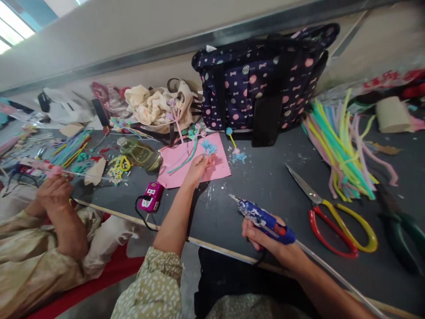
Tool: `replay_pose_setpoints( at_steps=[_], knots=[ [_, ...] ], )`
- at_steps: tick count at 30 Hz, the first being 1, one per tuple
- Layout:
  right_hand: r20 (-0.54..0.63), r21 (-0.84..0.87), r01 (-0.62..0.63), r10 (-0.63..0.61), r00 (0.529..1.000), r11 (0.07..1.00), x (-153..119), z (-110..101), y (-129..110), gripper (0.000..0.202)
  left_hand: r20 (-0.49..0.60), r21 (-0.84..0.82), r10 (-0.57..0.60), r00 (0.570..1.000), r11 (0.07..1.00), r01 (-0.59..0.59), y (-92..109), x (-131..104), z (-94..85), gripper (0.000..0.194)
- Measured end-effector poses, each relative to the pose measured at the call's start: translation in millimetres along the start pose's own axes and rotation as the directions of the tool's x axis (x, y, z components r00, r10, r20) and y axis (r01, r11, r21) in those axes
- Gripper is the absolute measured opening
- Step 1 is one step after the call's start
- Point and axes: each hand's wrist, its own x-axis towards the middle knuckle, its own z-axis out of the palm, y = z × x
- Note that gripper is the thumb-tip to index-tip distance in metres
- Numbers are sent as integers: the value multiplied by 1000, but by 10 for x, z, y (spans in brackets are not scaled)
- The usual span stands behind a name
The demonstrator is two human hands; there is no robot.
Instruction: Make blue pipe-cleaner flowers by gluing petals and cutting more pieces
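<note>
My left hand [198,170] is closed on a small blue flower [209,147], held over a pink sheet [221,165]. My right hand [265,237] wraps round a blue glue gun [262,219] smeared with white residue, its metal tip pointing up and left above the dark table [212,221]. A glue stick runs out of its rear end. On the sheet lie green and lilac stems [184,161]. Just right of the sheet are a yellow-stemmed blue pompom [229,131] and loose blue and pink pieces [239,157].
Scissors [315,199], pliers [398,221] and a bundle of coloured strips [341,150] lie at the right. A patterned bag [239,84] and phone [265,122] stand behind. Left are a bottle [139,153], a magenta device [151,196] and another person's hands [56,190].
</note>
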Motion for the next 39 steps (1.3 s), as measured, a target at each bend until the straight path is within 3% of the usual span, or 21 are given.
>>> replay_pose_setpoints(
  at_steps=[2,7,12,16,20,23,27,30,35,39],
  knots=[
    [6,7,-2,2,1000,1000,7,2,-2,30,14,-36,7,1000,999,-7,22,-1,28,39],
    [-14,23,-12,12,1000,1000,19,9,-23,32,-199,62,66,978,997,-55,-2,34,-36,38],
    [-6,16,0,1,1000,1000,25,7,-28,31,-79,33,-14,997,999,17,-26,36,-79,39],
    [-17,20,4,-3,1000,1000,26,0,-12,31,-170,246,72,983,969,-28,22,23,-159,37],
    [-17,16,1,-1,1000,1000,19,-1,-6,30,-152,574,236,960,812,-109,43,36,-270,28],
    [-7,-2,5,-5,1000,1000,10,0,-18,30,-98,703,286,953,698,-138,30,53,-288,24],
    [-13,-5,-1,1,1000,1000,3,-1,-28,31,-110,683,318,942,713,-161,3,73,-277,11],
    [-11,12,-4,4,1000,1000,2,0,-18,31,-143,680,329,933,718,-149,-8,77,-322,19],
    [-10,25,5,-5,1000,1000,9,10,-1,32,-156,738,287,945,670,-81,2,60,-417,18],
    [-10,42,9,-9,1000,999,31,15,10,31,-176,799,339,924,598,-67,60,22,-372,13]
  ],
)
